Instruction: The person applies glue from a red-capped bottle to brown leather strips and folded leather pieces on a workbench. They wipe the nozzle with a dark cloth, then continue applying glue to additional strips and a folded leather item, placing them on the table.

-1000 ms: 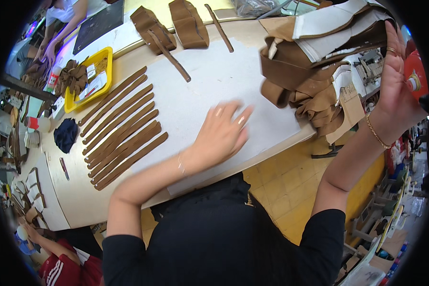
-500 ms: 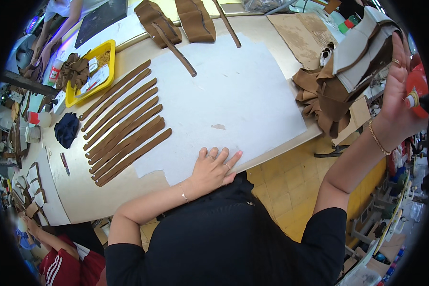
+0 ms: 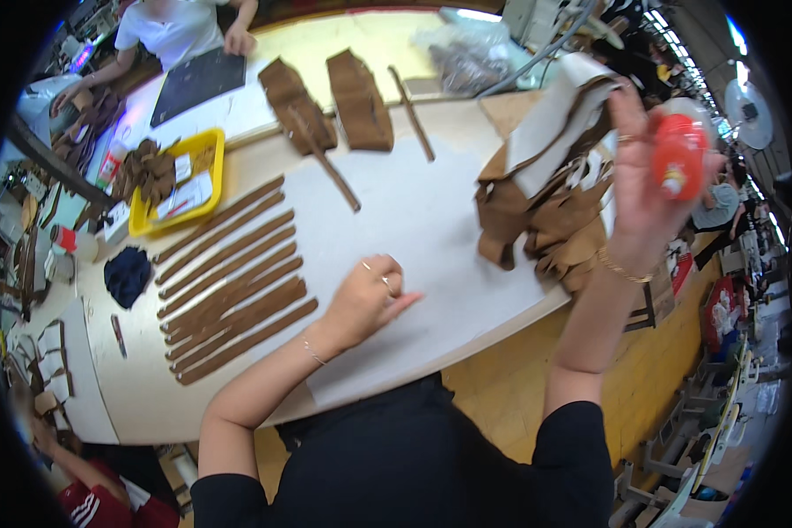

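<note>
Workshop light is falling on a long pale table (image 3: 132, 396) covered near its middle by a white sheet (image 3: 431, 229). The person's left hand (image 3: 367, 299) is resting on that sheet, fingers curled loosely together and holding nothing. The right hand (image 3: 644, 180) is lifted above the table's right end, fingers clamped around a red bottle (image 3: 678, 158) with a pale tip pointing down. Just beside it, a heap of brown leather pieces (image 3: 546, 220) is lying under a white folded sheet. A row of brown strips (image 3: 229, 282) is lying side by side to the left, near a dark blue cloth (image 3: 128, 275) and a yellow tray (image 3: 204, 189). Another person in a white shirt (image 3: 172, 22) is sitting at the far side. Yellow floor tiles (image 3: 502, 405) are showing below the table's edge.
</note>
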`<action>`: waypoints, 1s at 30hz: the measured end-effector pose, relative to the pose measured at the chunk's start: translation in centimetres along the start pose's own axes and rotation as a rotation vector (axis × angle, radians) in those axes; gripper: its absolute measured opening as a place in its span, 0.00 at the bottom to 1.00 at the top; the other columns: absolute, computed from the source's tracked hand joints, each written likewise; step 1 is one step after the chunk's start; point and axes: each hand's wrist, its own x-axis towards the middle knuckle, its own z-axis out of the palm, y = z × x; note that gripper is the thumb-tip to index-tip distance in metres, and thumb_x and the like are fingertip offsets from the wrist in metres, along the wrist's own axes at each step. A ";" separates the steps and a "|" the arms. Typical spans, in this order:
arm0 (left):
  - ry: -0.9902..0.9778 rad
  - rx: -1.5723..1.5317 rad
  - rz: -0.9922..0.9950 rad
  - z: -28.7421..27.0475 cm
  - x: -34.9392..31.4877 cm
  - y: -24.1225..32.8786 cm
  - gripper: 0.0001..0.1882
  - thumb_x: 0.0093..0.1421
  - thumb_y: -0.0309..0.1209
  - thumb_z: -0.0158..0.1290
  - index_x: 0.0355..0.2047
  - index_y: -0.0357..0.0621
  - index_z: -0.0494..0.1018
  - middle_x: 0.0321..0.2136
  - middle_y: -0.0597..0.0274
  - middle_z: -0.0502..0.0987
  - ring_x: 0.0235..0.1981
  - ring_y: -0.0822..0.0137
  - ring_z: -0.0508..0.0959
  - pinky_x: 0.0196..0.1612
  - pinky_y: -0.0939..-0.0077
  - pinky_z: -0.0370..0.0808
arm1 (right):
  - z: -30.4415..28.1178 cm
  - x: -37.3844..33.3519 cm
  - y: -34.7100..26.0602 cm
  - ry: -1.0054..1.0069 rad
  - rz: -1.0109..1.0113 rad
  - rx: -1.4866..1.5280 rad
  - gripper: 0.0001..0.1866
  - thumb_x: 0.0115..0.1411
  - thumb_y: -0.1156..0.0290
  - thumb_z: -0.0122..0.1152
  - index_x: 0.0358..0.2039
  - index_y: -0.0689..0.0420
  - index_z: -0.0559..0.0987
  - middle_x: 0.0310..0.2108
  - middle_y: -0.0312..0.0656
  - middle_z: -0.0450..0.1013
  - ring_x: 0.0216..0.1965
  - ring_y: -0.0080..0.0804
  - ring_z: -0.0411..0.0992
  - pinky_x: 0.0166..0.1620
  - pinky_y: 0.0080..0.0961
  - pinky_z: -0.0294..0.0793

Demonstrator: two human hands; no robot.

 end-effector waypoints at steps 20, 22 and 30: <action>0.560 0.106 0.028 -2.6 19.4 0.0 0.32 0.51 0.18 0.50 0.59 0.47 0.63 0.33 0.53 0.71 0.30 0.53 0.76 0.33 0.60 0.73 | 1.9 -5.9 7.3 0.284 0.256 0.718 0.19 0.59 0.62 0.57 0.36 0.71 0.72 0.47 0.59 0.67 0.69 0.58 0.35 0.70 0.52 0.34; 0.522 0.079 0.002 -3.6 19.2 -0.2 0.28 0.53 0.16 0.50 0.56 0.45 0.67 0.35 0.51 0.75 0.32 0.54 0.77 0.37 0.63 0.74 | 2.0 -6.2 7.6 0.355 0.324 0.678 0.21 0.57 0.60 0.59 0.34 0.71 0.72 0.54 0.59 0.62 0.69 0.57 0.36 0.70 0.52 0.36; 0.579 0.345 0.158 -9.1 19.7 2.8 0.16 0.54 0.23 0.55 0.45 0.43 0.75 0.29 0.55 0.74 0.25 0.57 0.77 0.31 0.65 0.74 | -3.9 -8.2 8.6 0.542 0.328 0.541 0.34 0.55 0.36 0.53 0.39 0.59 0.75 0.48 0.45 0.69 0.67 0.47 0.42 0.66 0.58 0.37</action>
